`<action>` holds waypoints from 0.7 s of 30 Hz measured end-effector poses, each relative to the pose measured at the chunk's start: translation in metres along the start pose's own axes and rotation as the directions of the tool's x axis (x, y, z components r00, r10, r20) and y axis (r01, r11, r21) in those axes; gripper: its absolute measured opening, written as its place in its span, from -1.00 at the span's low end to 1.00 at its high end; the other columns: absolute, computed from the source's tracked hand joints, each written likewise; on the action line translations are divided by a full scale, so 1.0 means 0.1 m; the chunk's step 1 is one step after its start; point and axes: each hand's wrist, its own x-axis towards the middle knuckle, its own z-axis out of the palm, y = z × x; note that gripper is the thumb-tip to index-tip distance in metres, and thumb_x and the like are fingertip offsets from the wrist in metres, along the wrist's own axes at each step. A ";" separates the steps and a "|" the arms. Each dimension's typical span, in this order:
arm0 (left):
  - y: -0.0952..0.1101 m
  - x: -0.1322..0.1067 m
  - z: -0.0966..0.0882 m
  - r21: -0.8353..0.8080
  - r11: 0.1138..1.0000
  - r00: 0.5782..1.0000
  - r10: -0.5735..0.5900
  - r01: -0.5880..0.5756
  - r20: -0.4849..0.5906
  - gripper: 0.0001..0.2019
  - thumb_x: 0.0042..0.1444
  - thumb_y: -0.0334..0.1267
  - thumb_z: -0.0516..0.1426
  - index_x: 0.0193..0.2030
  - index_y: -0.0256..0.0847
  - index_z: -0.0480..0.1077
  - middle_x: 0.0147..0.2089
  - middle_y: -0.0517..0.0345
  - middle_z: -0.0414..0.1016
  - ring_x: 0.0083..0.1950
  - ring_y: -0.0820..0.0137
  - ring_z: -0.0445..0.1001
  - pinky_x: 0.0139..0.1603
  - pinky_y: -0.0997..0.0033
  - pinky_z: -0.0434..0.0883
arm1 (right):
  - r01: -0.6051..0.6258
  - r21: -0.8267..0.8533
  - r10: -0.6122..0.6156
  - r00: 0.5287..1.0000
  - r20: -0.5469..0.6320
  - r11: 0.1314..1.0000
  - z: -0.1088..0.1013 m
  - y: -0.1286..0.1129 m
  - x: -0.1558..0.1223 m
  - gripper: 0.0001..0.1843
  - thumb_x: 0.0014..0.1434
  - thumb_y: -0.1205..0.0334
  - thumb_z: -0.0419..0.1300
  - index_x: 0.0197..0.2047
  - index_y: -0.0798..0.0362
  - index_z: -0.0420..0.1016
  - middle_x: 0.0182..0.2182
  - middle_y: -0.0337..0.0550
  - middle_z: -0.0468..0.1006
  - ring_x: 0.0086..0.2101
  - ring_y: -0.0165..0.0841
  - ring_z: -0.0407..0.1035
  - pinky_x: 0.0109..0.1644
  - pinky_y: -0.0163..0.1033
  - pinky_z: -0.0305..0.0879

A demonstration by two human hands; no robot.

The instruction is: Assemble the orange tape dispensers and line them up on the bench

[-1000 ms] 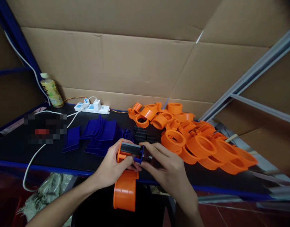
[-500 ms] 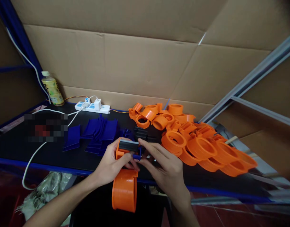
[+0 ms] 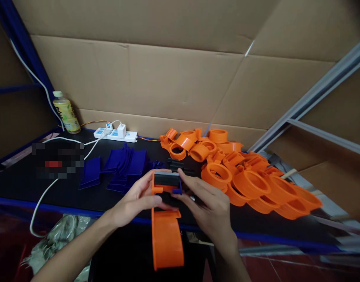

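Over the black table (image 3: 80, 196), both hands, left hand (image 3: 138, 197) and right hand (image 3: 210, 207), stayed clamped on the orange holder (image 3: 166, 235), now turned edge-on

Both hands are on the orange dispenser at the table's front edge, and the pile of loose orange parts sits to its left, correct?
Not quite. In the head view, the left hand and right hand do hold the orange dispenser at the table's front edge, but the pile of loose orange parts lies to its right; blue plates lie to its left.
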 end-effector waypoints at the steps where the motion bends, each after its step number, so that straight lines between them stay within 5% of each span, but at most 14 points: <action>1: 0.03 0.00 0.00 -0.066 0.998 0.999 -0.009 0.012 0.047 -0.55 0.24 -0.25 0.23 0.26 -0.12 0.38 0.20 -0.10 0.49 0.15 0.04 0.54 0.11 -0.04 0.54 | -0.005 0.007 0.005 1.000 -0.023 1.000 0.00 0.02 0.00 -0.38 0.22 0.36 0.35 0.32 -0.13 0.41 -0.09 -0.16 0.65 -0.24 -0.34 0.54 -0.12 -0.23 0.52; 4: 0.10 0.01 -0.03 -0.147 0.988 0.995 -0.040 0.053 0.086 -0.50 0.30 -0.25 0.17 0.37 -0.11 0.31 0.29 -0.17 0.45 0.22 -0.01 0.49 0.18 -0.15 0.46 | -0.017 0.008 0.017 0.999 -0.039 1.000 -0.03 0.01 0.01 -0.41 0.22 0.35 0.36 0.29 -0.14 0.44 0.03 -0.13 0.62 -0.11 -0.28 0.54 -0.06 -0.19 0.52; 7: 0.12 0.01 -0.08 -0.109 0.992 0.997 -0.059 0.064 0.048 -0.42 0.14 -0.32 0.31 0.32 -0.15 0.39 0.22 -0.17 0.52 0.07 0.09 0.60 0.17 0.01 0.49 | -0.061 0.038 0.060 0.998 0.035 0.997 -0.08 -0.08 0.02 -0.46 0.25 0.30 0.34 0.28 -0.14 0.45 0.19 -0.09 0.51 -0.03 -0.26 0.52 -0.10 -0.22 0.53; 15: 0.17 -0.07 -0.04 0.080 0.994 0.977 0.084 -0.069 -0.197 -0.51 0.00 -0.35 0.39 0.12 -0.18 0.53 0.01 -0.03 0.63 -0.02 0.20 0.62 0.06 0.30 0.50 | -0.105 0.066 0.091 0.977 0.192 0.992 -0.09 -0.46 -0.03 -0.71 0.23 0.08 0.36 0.01 -0.07 0.60 -0.09 -0.15 0.63 -0.12 -0.27 0.50 -0.08 -0.16 0.49; 21: 0.16 -0.10 0.05 0.170 0.984 0.942 0.112 -0.060 -0.316 -0.53 0.00 -0.29 0.39 0.09 -0.21 0.49 -0.09 0.00 0.62 -0.08 0.17 0.64 -0.07 0.33 0.53 | -0.019 -0.026 0.024 0.971 0.238 0.999 -0.03 -0.56 -0.05 -0.84 0.24 0.22 0.34 -0.10 -0.01 0.61 -0.11 -0.09 0.65 -0.15 -0.21 0.49 -0.12 -0.10 0.50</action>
